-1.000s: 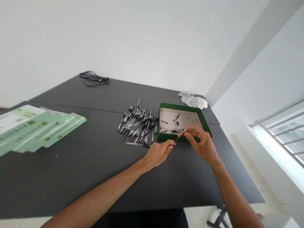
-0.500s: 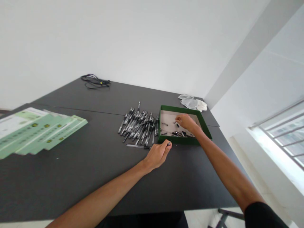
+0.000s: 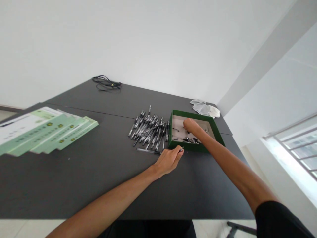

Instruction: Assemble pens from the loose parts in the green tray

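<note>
My left hand (image 3: 169,161) is closed around a clear-barrelled pen (image 3: 148,150) just in front of the box. The pen lies nearly level, its clear end sticking out to the left and its bare tip showing past my fingers. Inside the shallow green box (image 3: 215,130), my right hand (image 3: 191,125) is curled with its fingertips turned away, so whatever it pinches is hidden. Small black pen caps (image 3: 190,140) lie scattered on the box's pale floor, mostly near its front wall. A heap of capped-looking pens (image 3: 151,130) spreads beside the box's left wall.
Overlapping green-and-white booklets (image 3: 61,129) are fanned out at the left. A coiled black cable (image 3: 106,82) rests at the back of the dark table (image 3: 99,185). Behind the box is a crumpled whitish plastic bag (image 3: 203,108). A wall stands behind the table.
My right hand has curled inward within the box, and its fingertips have gone out of sight. The left hand keeps its grip on the pen. The whole view has shifted slightly.
</note>
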The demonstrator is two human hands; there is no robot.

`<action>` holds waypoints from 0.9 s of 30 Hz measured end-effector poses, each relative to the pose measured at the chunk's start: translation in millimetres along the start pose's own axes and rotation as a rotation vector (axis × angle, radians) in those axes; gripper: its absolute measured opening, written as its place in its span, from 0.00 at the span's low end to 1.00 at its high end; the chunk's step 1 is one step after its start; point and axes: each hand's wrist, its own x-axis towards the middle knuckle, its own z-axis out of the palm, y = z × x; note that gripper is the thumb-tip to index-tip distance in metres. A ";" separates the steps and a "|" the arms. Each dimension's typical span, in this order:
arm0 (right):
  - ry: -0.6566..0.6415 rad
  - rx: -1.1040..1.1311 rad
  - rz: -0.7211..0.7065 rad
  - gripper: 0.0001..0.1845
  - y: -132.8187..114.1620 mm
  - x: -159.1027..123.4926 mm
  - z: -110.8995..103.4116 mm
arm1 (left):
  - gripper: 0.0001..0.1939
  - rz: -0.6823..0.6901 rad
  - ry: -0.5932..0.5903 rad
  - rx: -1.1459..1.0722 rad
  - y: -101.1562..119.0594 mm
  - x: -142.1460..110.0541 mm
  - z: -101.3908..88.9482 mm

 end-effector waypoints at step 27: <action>0.505 0.989 -0.269 0.13 -16.6 -212.7 13.0 | 0.20 0.075 0.007 0.089 3.9 7.2 -3.2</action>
